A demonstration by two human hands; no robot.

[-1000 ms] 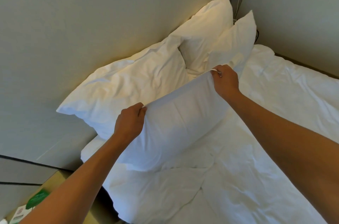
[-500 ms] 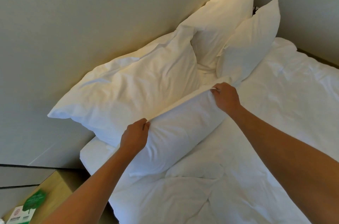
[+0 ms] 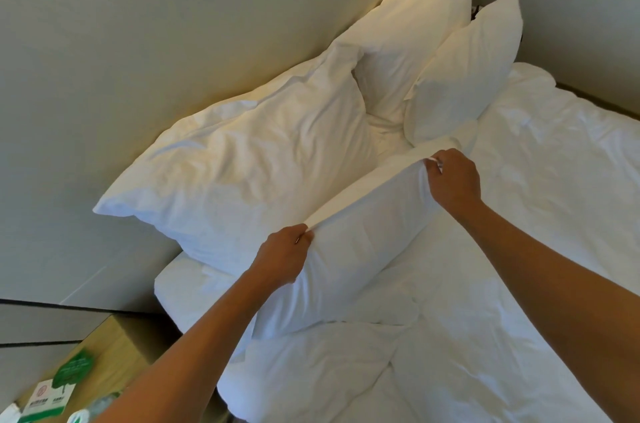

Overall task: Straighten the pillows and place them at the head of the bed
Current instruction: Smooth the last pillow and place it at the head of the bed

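The left hand (image 3: 282, 258) and the right hand (image 3: 453, 180) each grip the top edge of a white pillow (image 3: 360, 242), one near each upper corner. On both hands the fingers are curled and pinch the pillowcase fabric. The pillow stands on its long edge on the bed (image 3: 536, 214), tilted toward the headboard (image 3: 173, 41).

Behind it a large pillow (image 3: 242, 173) leans against the headboard, creased and slumped. Further along, a second large pillow (image 3: 408, 41) stands against the headboard, and a small pillow (image 3: 464, 76) leans upright in front of it. The held pillow lies just in front of the first large pillow and close to the small one; whether they touch cannot be told.

The duvet (image 3: 450, 370) is rumpled. At lower left a wooden tabletop (image 3: 114, 346) carries green and white cards (image 3: 60, 388).
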